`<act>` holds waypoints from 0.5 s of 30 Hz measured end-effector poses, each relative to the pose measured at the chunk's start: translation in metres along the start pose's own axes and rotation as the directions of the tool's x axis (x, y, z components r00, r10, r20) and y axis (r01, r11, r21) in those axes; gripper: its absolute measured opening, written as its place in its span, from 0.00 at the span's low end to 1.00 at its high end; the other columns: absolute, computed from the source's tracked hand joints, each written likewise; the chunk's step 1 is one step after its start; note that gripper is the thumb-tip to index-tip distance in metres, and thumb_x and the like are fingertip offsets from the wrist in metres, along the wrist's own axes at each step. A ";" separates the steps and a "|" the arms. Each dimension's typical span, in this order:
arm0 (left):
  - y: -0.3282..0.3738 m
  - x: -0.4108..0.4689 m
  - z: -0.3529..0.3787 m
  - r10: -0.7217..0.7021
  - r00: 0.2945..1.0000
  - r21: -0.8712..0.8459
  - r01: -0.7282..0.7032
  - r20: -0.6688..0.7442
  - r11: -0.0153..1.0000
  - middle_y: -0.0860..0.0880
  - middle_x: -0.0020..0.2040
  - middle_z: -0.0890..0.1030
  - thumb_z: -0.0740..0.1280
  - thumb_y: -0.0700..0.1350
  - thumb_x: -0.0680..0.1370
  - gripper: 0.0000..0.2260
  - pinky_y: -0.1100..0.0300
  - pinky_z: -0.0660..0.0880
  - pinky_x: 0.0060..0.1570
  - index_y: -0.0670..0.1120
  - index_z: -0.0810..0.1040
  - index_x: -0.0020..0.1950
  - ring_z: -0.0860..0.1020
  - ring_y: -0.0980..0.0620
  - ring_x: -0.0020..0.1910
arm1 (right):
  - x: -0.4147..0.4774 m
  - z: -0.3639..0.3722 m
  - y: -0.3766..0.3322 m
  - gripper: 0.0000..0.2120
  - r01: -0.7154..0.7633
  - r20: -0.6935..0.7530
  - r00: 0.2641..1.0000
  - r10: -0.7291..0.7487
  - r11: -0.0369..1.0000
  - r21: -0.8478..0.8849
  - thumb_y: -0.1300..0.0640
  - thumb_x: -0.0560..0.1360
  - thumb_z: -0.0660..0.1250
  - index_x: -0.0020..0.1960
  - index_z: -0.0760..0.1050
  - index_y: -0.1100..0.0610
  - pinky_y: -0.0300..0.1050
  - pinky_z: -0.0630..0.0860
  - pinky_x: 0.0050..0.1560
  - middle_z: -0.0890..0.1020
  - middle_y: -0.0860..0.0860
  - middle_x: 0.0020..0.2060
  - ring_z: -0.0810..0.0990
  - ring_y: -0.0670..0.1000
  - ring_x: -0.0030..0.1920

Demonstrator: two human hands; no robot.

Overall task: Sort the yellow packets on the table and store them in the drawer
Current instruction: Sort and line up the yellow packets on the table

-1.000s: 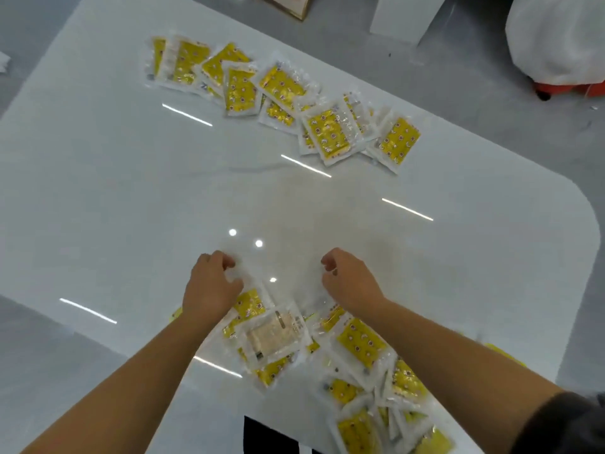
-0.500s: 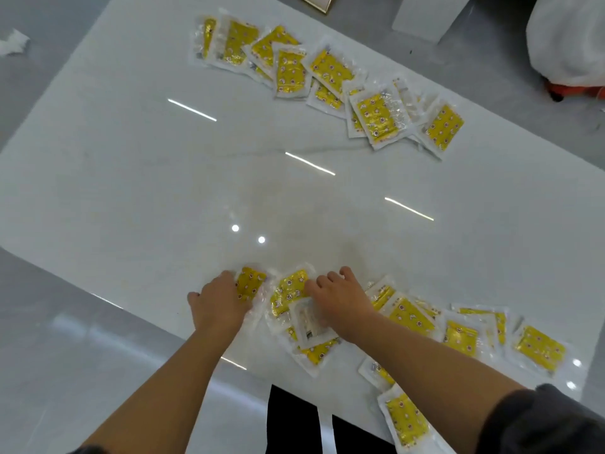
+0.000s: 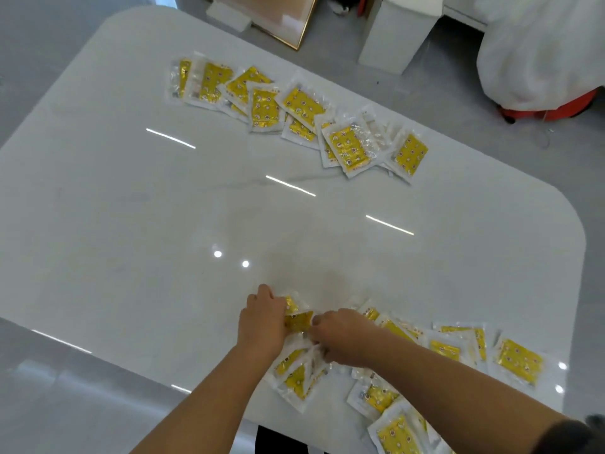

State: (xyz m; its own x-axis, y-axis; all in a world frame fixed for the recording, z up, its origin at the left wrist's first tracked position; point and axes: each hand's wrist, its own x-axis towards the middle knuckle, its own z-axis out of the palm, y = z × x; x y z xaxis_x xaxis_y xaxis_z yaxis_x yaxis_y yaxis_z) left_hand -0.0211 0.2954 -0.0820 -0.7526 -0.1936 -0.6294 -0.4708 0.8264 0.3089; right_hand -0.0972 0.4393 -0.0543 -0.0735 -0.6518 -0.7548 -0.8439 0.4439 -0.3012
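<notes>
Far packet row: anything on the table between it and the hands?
Nothing visible. Only bare white table lies between the far packet row and the hands; the left hand and right hand both grip near packets. No drawer is in view.

left forearm point(image 3: 203, 401) and right forearm point(image 3: 458, 381) are bare; a dark sleeve point(image 3: 573, 437) caps the right arm.

- packets point(image 3: 348, 149): clear and white wrappers, with bright yellow insides dotted all over with small dark round marks
- table point(image 3: 131, 224): glossy white with faint grey veining
- floor point(image 3: 458, 93): plain grey
- picture frame point(image 3: 306, 26): gold edge
- cloth point(image 3: 540, 44): white, over a red base point(image 3: 556, 108)
- sleeve point(image 3: 569, 435): dark grey
</notes>
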 end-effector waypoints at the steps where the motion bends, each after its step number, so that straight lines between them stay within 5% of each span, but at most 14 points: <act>1: 0.003 0.001 0.003 -0.005 1.000 -0.019 0.005 -0.017 1.000 0.48 0.55 0.68 0.67 0.46 0.75 0.08 0.58 0.74 0.49 0.48 0.75 0.53 0.73 0.50 0.48 | 0.000 0.001 0.000 0.12 0.012 -0.014 1.000 -0.012 1.000 -0.008 0.57 0.76 0.65 0.59 0.73 0.56 0.47 0.68 0.44 0.76 0.54 0.55 0.77 0.57 0.55; 6: -0.002 0.011 -0.006 0.033 0.999 0.063 -0.032 -0.016 0.997 0.50 0.49 0.73 0.66 0.49 0.75 0.06 0.60 0.65 0.42 0.49 0.73 0.49 0.75 0.49 0.49 | -0.003 0.007 -0.004 0.12 0.102 -0.097 0.989 -0.111 0.991 -0.090 0.58 0.77 0.64 0.60 0.73 0.57 0.52 0.72 0.51 0.75 0.56 0.58 0.74 0.57 0.58; 8: -0.010 0.016 -0.013 0.013 0.999 0.028 -0.012 -0.033 1.000 0.50 0.44 0.74 0.64 0.43 0.75 0.03 0.59 0.65 0.39 0.49 0.71 0.44 0.75 0.48 0.46 | -0.003 0.013 -0.007 0.13 0.120 -0.140 0.981 -0.136 0.986 -0.118 0.60 0.76 0.65 0.60 0.73 0.57 0.52 0.72 0.52 0.75 0.56 0.58 0.74 0.57 0.58; 15: -0.019 0.020 -0.020 -0.084 0.993 -0.181 0.099 0.087 0.979 0.50 0.36 0.67 0.69 0.45 0.70 0.15 0.61 0.61 0.28 0.48 0.64 0.31 0.68 0.53 0.30 | -0.001 0.027 -0.019 0.12 0.081 -0.256 0.959 -0.123 0.982 -0.170 0.64 0.69 0.70 0.52 0.78 0.56 0.51 0.72 0.50 0.74 0.56 0.56 0.73 0.56 0.54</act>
State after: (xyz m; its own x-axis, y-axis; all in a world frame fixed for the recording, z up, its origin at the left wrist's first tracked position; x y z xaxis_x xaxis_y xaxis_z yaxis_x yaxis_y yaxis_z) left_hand -0.0367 0.2649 -0.0863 -0.6671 -0.2155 -0.7131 -0.6185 0.6938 0.3690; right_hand -0.0672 0.4479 -0.0637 -0.1024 -0.8372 -0.5372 -0.9253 0.2784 -0.2575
